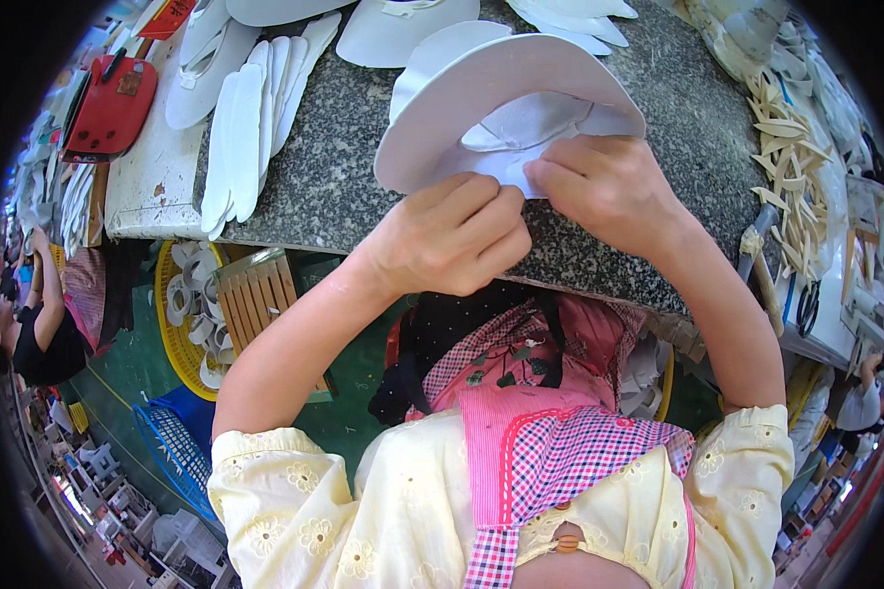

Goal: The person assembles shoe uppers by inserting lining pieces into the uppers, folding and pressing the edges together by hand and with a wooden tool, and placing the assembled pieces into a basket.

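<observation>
Evidently, left fingers [489,211] and right fingers [565,169] pinch the curved white piece's [506,80] near edge.

A: Where's the cam, from where you're standing?
B: Head-worn. Left unit of a side-by-side fisheye pair, pitched down at the bench [344,162].
A: Range?
B: Close. Left hand [452,236] and right hand [604,196] near mid-frame, bench up top, yellow shirt [403,501] along the bottom.
A: Coverage?
B: Wide. Catches green floor [118,398], plus a small person [44,339] at left rim. Edges bend, corners black. Upright, unmirrored.
</observation>
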